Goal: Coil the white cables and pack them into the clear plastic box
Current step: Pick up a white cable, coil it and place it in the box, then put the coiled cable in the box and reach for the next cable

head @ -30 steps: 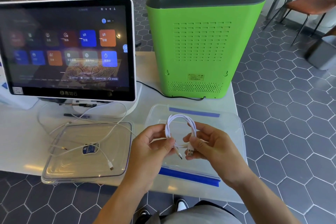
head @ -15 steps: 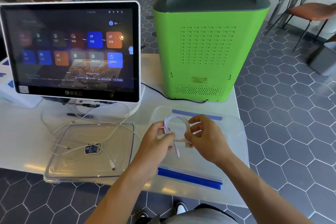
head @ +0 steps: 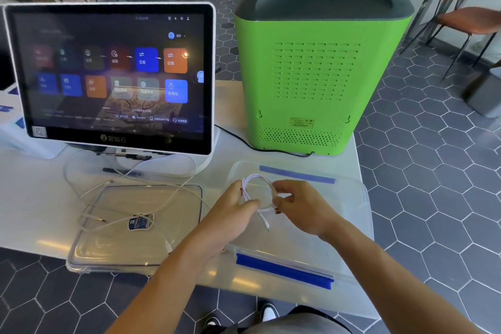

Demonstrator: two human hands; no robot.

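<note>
A short white cable point(head: 256, 183) is wound into a small loop held over the clear plastic box point(head: 352, 214). My left hand point(head: 233, 214) pinches the loop's left side and my right hand point(head: 303, 209) pinches its right side. Two plug ends hang down below the loop between my hands. The box has blue clip strips on its near and far rims. A second, longer white cable point(head: 130, 198) lies loose and tangled across the clear lid point(head: 108, 252) and the table to the left, with a blue tag on it.
A touchscreen terminal point(head: 113, 76) stands at the back left on a white base. A tall green machine point(head: 311, 84) stands behind the box, with a black cord running to it. The white table point(head: 35, 211) ends close to the box's right side. Chairs stand on the tiled floor beyond.
Both hands have kept hold of the coil while moving it slightly away and lower over the box. The right fingers have shifted around the loop's right side.
</note>
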